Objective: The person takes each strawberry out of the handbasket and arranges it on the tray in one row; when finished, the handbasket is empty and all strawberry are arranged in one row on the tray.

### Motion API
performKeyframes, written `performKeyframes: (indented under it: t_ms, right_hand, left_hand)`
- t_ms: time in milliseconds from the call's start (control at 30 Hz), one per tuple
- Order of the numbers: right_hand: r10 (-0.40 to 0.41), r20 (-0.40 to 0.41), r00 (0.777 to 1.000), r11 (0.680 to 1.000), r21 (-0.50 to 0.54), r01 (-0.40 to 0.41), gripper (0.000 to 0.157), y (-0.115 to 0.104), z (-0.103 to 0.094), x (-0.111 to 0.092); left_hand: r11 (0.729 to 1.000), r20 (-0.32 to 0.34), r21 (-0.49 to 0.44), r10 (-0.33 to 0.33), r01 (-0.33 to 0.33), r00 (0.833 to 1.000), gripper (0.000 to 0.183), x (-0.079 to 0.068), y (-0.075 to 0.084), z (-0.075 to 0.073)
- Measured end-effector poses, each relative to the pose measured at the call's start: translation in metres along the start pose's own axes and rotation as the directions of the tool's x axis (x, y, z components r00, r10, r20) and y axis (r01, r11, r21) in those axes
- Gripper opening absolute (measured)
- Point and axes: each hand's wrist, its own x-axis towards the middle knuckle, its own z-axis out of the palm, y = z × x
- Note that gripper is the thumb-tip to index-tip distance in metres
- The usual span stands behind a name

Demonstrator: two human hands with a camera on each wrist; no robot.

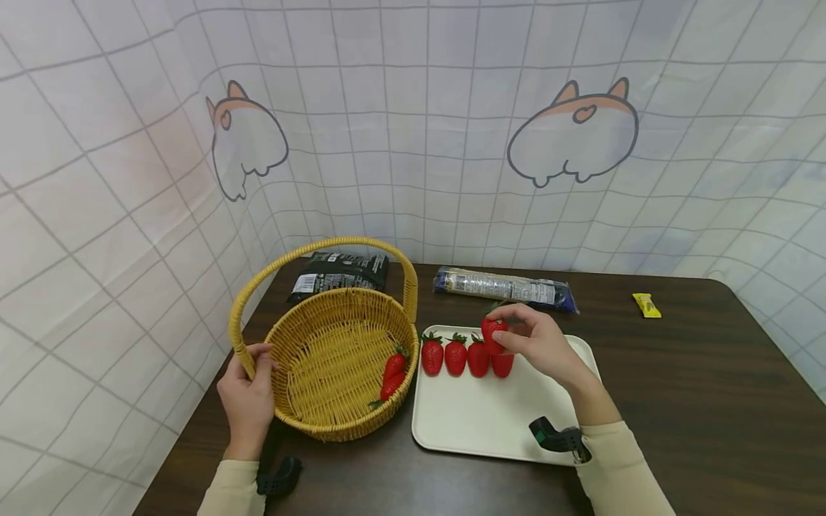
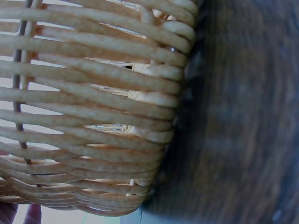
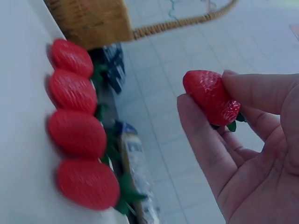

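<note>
Between thumb and fingers, my right hand [image 1: 538,344] pinches a strawberry [image 3: 211,97] above the white tray [image 1: 477,423]. Beneath it, several strawberries [image 1: 455,355] lie in a row along the tray's far edge, green leaves pointing away. The left hand [image 1: 248,394] grips the yellow wicker basket [image 1: 342,430] at its left side, where the handle meets the rim. Inside the basket, red strawberries [image 1: 392,383] rest against the right wall. The left wrist view is filled mostly by the basket's weave [image 2: 93,93], with only fingertips showing at the lower left.
Behind the basket lies a black package [image 1: 342,272]. A long clear-and-blue packet [image 1: 506,287] sits behind the tray. Farther right is a small yellow wrapped piece [image 1: 647,305] on the dark table [image 1: 697,401]. A white gridded curtain [image 1: 439,143] hangs at the back.
</note>
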Motion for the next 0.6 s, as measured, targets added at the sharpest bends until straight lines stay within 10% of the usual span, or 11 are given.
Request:
performKeyframes:
  t_ms: [600]
  right_hand:
    - [0.113, -0.098, 0.989, 0.993, -0.032, -0.116, 0.035, 0.019, -0.035, -0.008]
  left_hand:
    - [1.000, 0.006, -0.021, -0.017, 0.017, 1.000, 0.012, 0.001, 0.002, -0.001]
